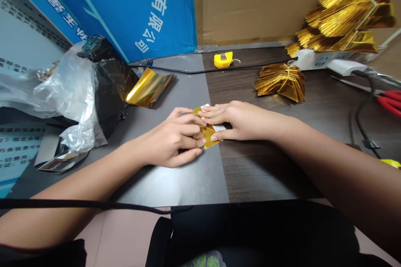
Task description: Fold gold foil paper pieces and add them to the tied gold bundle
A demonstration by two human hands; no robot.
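Note:
A piece of gold foil paper [213, 138], part gold and part white on its upper side, lies on the table under both hands. My left hand [180, 137] rests over its left side with loosely bent, parted fingers. From the right, my right hand [230, 120] lies flat on the paper, its fingers stretched out and the thumb apart, pointing left. Much of the paper is hidden beneath the fingers. A stack of gold foil sheets [150, 87] sits behind my left hand. Behind my right forearm is a tied bundle of folded gold foil [280, 80].
Several tied gold foil bundles [347, 12] are piled at the back right, beside a white power strip [319, 59] with cables. A yellow tape measure [223, 59] stands near the cardboard [244, 8]. On the left is a black plastic bag [108, 87]. A black cable [78, 205] crosses the front.

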